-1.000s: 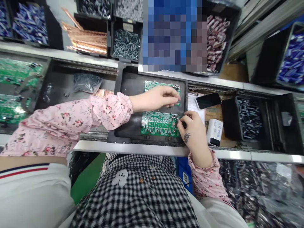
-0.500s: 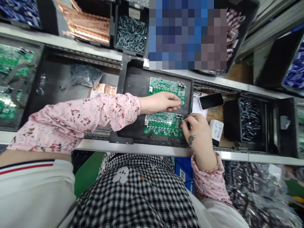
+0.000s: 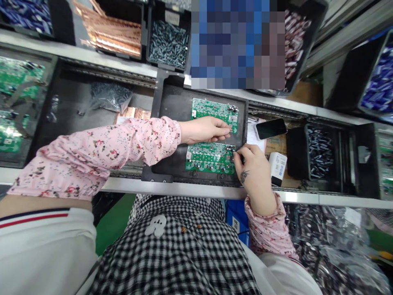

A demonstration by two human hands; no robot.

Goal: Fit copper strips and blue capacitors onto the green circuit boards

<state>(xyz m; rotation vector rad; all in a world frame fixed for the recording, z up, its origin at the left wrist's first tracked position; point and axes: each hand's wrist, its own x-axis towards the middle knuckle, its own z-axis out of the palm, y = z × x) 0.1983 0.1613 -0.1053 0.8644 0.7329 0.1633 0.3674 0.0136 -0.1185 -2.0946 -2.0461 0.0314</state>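
Observation:
Two green circuit boards lie one above the other in a black tray (image 3: 172,98). My left hand (image 3: 210,129) reaches in from the left, over the lower edge of the upper board (image 3: 211,108). Its fingertips are pinched together near that board's right end; whatever they hold is too small to make out. At the right end of the lower board (image 3: 210,159), my right hand (image 3: 253,170) has thumb and forefinger closed at the board's edge. What sits between those fingertips cannot be told.
Right of the tray are a phone (image 3: 270,128), a white box (image 3: 278,164) and a bin of dark parts (image 3: 321,151). A bag of parts (image 3: 111,96) lies left. Behind the rail stand bins of copper strips (image 3: 116,35) and small parts (image 3: 168,43). A person, blurred out, is opposite.
The view has shifted slightly. Both hands stay near the same ends of the boards, with their fingers still closed.

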